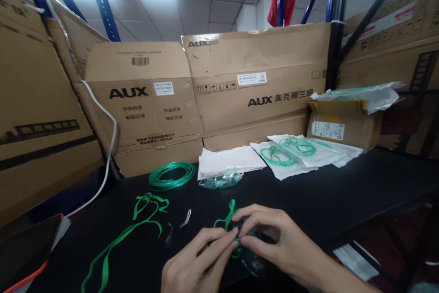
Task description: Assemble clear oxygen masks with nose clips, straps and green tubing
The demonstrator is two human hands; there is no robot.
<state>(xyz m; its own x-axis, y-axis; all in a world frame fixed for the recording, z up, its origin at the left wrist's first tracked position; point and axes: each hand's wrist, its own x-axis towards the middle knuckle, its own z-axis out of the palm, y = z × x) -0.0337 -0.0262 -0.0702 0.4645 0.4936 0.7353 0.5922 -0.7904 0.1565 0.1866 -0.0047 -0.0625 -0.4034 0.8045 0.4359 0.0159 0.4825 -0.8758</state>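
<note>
Both my hands meet low in the middle of the head view over a black table (343,192). My left hand (195,265) pinches a green elastic strap (229,217) that loops up between the hands. My right hand (274,238) curls its fingers over a clear plastic mask piece (254,263), which is mostly hidden under the fingers. A second loose green strap (137,224) trails across the table to the left of my hands. Two small metal clips (185,218) lie between that strap and my hands.
A coil of green tubing (171,175) and a clear bag of parts (219,179) lie farther back. White sealed packets (291,153) sit at the right, beside a small open carton (343,124). Large cardboard boxes (257,82) wall the back and left. A phone (27,252) lies at bottom left.
</note>
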